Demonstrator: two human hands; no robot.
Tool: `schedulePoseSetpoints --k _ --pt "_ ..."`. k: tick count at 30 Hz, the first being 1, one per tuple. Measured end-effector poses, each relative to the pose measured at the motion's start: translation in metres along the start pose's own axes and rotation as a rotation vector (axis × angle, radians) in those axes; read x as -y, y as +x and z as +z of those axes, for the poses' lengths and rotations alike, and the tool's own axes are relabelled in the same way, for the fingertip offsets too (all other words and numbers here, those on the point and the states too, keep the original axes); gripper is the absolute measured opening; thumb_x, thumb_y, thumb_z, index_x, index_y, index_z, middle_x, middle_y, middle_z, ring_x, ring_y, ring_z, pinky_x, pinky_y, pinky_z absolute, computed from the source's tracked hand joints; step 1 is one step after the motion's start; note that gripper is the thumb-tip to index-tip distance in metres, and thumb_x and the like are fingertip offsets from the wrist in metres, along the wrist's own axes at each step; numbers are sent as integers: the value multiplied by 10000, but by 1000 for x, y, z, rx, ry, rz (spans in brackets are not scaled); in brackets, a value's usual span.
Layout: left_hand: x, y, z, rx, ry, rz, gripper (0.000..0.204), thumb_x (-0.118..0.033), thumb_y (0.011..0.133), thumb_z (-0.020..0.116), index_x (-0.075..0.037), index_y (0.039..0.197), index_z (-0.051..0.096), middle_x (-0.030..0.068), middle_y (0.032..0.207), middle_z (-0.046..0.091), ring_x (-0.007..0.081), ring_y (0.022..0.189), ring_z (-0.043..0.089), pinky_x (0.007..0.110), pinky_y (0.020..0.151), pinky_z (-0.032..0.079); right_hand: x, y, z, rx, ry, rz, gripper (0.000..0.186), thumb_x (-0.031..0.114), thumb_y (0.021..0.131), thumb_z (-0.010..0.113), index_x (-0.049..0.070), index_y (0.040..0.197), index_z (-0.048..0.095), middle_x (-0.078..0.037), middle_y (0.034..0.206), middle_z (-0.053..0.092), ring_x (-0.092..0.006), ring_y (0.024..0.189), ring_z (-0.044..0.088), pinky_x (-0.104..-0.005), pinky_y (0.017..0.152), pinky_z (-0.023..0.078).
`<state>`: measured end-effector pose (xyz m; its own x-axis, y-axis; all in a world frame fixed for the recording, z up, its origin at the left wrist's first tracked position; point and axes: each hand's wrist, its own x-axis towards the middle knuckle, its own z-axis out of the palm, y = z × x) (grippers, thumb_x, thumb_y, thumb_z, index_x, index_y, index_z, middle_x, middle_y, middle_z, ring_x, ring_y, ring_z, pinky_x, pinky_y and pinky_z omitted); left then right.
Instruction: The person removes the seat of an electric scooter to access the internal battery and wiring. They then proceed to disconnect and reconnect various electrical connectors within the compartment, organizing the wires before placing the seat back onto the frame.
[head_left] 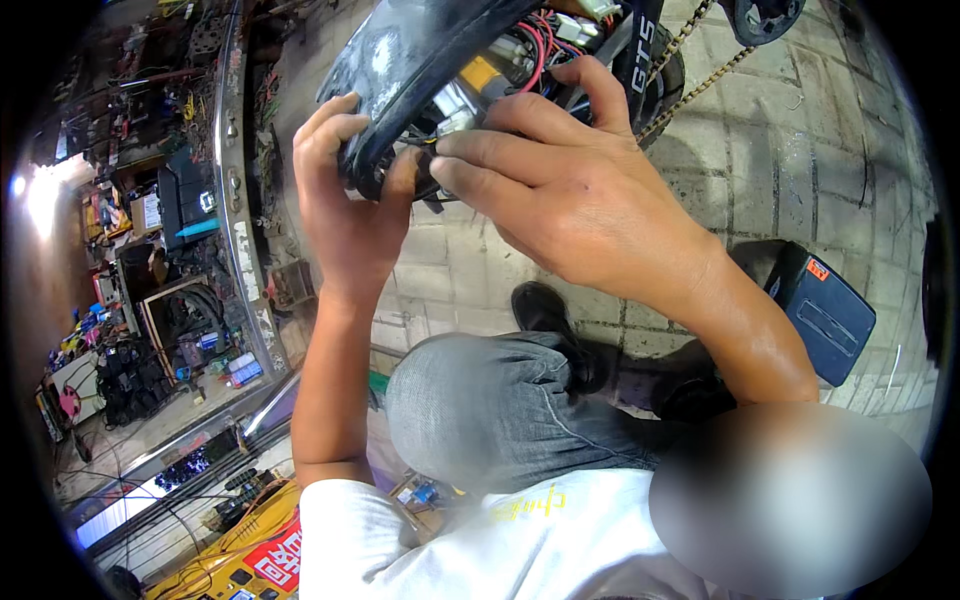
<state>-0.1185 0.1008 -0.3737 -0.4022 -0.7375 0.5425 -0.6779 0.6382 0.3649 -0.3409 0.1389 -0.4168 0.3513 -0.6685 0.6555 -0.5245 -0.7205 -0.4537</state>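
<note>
At the top of the view is a vehicle's scuffed black housing point(400, 55), its inside crowded with wiring. My left hand point(345, 190) is closed around the housing's lower end, fingers on the outer side and thumb at the inner edge. My right hand point(580, 195) reaches over from the right, fingers bent and fingertips close to my left thumb. Whatever its fingertips pinch is too small and hidden to name. Around them are white plug connectors point(455, 108), a yellow block point(482, 75) and red wires point(540, 48).
A chain point(690, 38) and a dark frame tube point(640, 60) lie right of the housing. On the paved floor point(740, 180) stands a dark blue case point(825, 312). Cluttered shelves point(150, 300) with tools and cables fill the left. A yellow panel point(235, 540) is at lower left.
</note>
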Motion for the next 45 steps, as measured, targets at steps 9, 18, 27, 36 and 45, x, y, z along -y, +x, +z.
schedulePoseSetpoints --k 9,18,27,36,45 --pt "-4 -5 -16 219 101 190 412 -116 707 720 1 1100 680 269 1407 502 458 1304 497 534 1095 392 -15 15 54 -454 113 -125 129 222 778 666 123 860 676 26 1013 654 -174 1098 574 -462 996 321" --pt "-1 1 -18 210 32 82 791 -416 827 790 80 1379 515 265 1402 548 401 1292 513 454 1085 405 -14 23 54 -449 102 -135 120 206 727 689 111 793 657 -19 1123 637 -242 1184 537 -523 985 304" --pt "-46 28 -7 399 513 -160 971 -491 678 873 23 1415 504 295 1450 483 434 1371 416 463 1097 397 -52 2 -11 -831 65 186 313 74 717 741 30 1023 694 -129 1049 675 -314 902 648 -403 786 520" --pt "-14 24 -18 355 255 -100 935 -513 724 850 1 1425 507 369 1409 480 485 1308 499 473 1073 420 -59 6 -2 -560 357 381 241 161 799 795 11 969 716 -151 913 664 -340 874 647 -408 752 536" --pt "-19 21 -14 372 299 -59 892 -371 760 838 35 1452 449 343 1466 434 483 1361 441 484 1122 363 -66 6 -8 -461 414 331 241 188 789 741 0 940 736 -133 965 696 -359 963 602 -452 853 489"
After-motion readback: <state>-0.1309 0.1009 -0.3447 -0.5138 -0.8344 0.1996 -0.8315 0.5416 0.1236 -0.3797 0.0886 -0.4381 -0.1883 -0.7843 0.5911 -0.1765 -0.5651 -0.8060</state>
